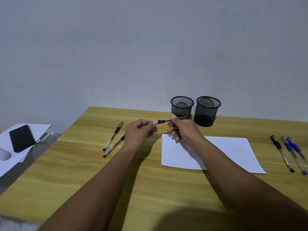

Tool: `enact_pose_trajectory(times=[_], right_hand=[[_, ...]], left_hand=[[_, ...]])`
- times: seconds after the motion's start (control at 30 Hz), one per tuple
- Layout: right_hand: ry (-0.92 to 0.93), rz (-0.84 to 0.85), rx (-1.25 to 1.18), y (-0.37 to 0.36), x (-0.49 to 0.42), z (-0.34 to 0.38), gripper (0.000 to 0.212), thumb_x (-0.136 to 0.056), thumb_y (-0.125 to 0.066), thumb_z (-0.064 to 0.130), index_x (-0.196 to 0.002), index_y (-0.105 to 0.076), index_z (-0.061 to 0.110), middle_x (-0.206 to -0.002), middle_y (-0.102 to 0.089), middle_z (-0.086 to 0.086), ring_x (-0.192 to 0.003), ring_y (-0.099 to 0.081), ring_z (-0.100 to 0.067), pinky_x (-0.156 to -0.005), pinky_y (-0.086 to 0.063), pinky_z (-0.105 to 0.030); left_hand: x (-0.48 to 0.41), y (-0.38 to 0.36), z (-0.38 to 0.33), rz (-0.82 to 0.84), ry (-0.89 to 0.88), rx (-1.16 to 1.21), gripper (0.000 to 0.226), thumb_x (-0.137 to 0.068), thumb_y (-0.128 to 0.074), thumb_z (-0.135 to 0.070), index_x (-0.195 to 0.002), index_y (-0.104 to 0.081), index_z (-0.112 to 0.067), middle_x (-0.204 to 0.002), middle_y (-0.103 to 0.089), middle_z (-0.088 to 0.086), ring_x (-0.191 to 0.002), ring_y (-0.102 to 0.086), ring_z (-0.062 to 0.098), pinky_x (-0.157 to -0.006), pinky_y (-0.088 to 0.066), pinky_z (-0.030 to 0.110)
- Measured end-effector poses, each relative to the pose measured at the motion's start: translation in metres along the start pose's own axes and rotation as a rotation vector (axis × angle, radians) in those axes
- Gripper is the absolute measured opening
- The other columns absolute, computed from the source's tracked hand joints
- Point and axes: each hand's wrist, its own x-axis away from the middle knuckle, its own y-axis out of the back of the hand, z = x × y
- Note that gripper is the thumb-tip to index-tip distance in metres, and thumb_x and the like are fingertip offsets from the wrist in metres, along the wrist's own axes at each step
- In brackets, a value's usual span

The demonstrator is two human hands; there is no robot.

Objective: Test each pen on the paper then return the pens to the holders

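Both hands hold one black pen (164, 121) level above the table, in front of the holders. My left hand (140, 130) grips its cap end and my right hand (180, 129) grips the barrel. A white sheet of paper (233, 152) lies under my right forearm. Two black mesh holders (182, 106) (207, 111) stand upright side by side at the back, and I see no pens in them. Two black pens (113, 136) (113, 146) lie left of my left hand. At the far right lie a black pen (281, 153) and two blue pens (293, 155).
The wooden table (83, 172) ends at a left edge that runs diagonally. Beyond that edge, on a lower surface, lie white papers (10, 160), a black phone (21, 138) and a pale rounded object (4, 154). A plain wall stands right behind the holders.
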Motion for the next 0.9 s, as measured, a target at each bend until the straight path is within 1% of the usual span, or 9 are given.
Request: enact_pose_trajectory(times=[0.1, 0.2, 0.27, 0.33, 0.43, 0.6, 0.73, 0.8, 0.9], right_hand=[[0.044, 0.133, 0.125, -0.021, 0.009, 0.007, 0.038, -0.097, -0.068, 0.039, -0.091, -0.07, 0.002, -0.075, -0.066, -0.009, -0.058, -0.055, -0.016, -0.046, -0.038, -0.023], [0.129, 0.301, 0.439, -0.065, 0.017, 0.015, 0.022, -0.096, -0.07, 0.026, -0.097, -0.075, 0.005, -0.086, -0.074, -0.003, -0.068, -0.065, -0.014, -0.057, -0.05, -0.026], [0.219, 0.388, 0.614, -0.107, 0.026, 0.014, 0.012, -0.094, -0.068, 0.019, -0.097, -0.078, 0.013, -0.085, -0.072, 0.006, -0.079, -0.066, -0.014, -0.068, -0.051, -0.029], [0.307, 0.464, 0.719, -0.154, 0.043, 0.008, 0.015, -0.093, -0.064, 0.017, -0.1, -0.078, 0.015, -0.085, -0.07, 0.009, -0.085, -0.067, -0.014, -0.076, -0.051, -0.027], [0.409, 0.582, 0.814, -0.218, 0.078, -0.009, 0.023, -0.092, -0.062, 0.021, -0.111, -0.075, 0.019, -0.108, -0.073, 0.0, -0.101, -0.068, -0.02, -0.088, -0.054, -0.031], [0.595, 0.763, 0.919, -0.295, 0.132, -0.039, 0.044, -0.095, -0.06, 0.033, -0.137, -0.062, 0.018, -0.144, -0.058, -0.005, -0.133, -0.052, -0.025, -0.109, -0.044, -0.039], [0.736, 0.83, 1.124, -0.319, 0.153, -0.059, 0.045, -0.098, -0.055, 0.031, -0.139, -0.059, 0.013, -0.147, -0.053, -0.009, -0.139, -0.044, -0.031, -0.11, -0.041, -0.041], [0.781, 0.827, 1.227, -0.319, 0.155, -0.07, 0.04, -0.099, -0.05, 0.028, -0.135, -0.059, 0.011, -0.143, -0.053, -0.011, -0.137, -0.045, -0.035, -0.106, -0.042, -0.041], [0.87, 0.784, 1.256, -0.313, 0.158, -0.084, 0.045, -0.103, -0.045, 0.026, -0.145, -0.051, 0.01, -0.152, -0.048, -0.015, -0.141, -0.04, -0.037, -0.113, -0.035, -0.044]], left_hand=[[0.005, 0.02, -0.007, -0.158, 0.04, 0.178, 0.025, -0.084, -0.08, -0.025, -0.092, -0.073, -0.002, -0.083, -0.076, 0.014, -0.083, -0.074, 0.023, -0.08, -0.06, 0.033], [0.021, 0.064, -0.022, -0.313, 0.026, 0.317, 0.022, -0.086, -0.078, -0.019, -0.093, -0.068, -0.001, -0.084, -0.074, 0.016, -0.078, -0.075, 0.022, -0.071, -0.06, 0.029], [0.04, 0.104, -0.034, -0.427, -0.03, 0.307, 0.016, -0.088, -0.076, -0.017, -0.089, -0.066, -0.004, -0.084, -0.074, 0.015, -0.079, -0.075, 0.024, -0.069, -0.059, 0.028], [0.065, 0.147, -0.046, -0.541, -0.083, 0.261, 0.012, -0.09, -0.074, -0.016, -0.086, -0.065, -0.008, -0.084, -0.073, 0.014, -0.08, -0.074, 0.026, -0.071, -0.06, 0.029], [0.108, 0.208, -0.057, -0.751, -0.146, 0.152, 0.011, -0.09, -0.073, -0.014, -0.084, -0.066, -0.009, -0.079, -0.074, 0.014, -0.073, -0.075, 0.024, -0.071, -0.06, 0.032], [0.191, 0.285, -0.062, -1.022, -0.199, -0.131, 0.015, -0.087, -0.075, -0.018, -0.092, -0.068, -0.005, -0.087, -0.076, 0.018, -0.074, -0.076, 0.021, -0.073, -0.063, 0.037], [0.245, 0.315, -0.047, -1.07, -0.145, -0.43, 0.012, -0.083, -0.076, -0.028, -0.081, -0.071, -0.018, -0.07, -0.076, 0.001, -0.071, -0.076, 0.017, -0.08, -0.062, 0.048], [0.261, 0.32, -0.031, -1.057, -0.105, -0.55, 0.011, -0.083, -0.076, -0.03, -0.078, -0.07, -0.022, -0.071, -0.075, -0.004, -0.07, -0.074, 0.011, -0.078, -0.063, 0.043], [0.275, 0.316, 0.005, -1.003, -0.04, -0.7, 0.013, -0.082, -0.075, -0.033, -0.074, -0.069, -0.024, -0.07, -0.072, -0.009, -0.071, -0.07, 0.006, -0.073, -0.06, 0.033]])
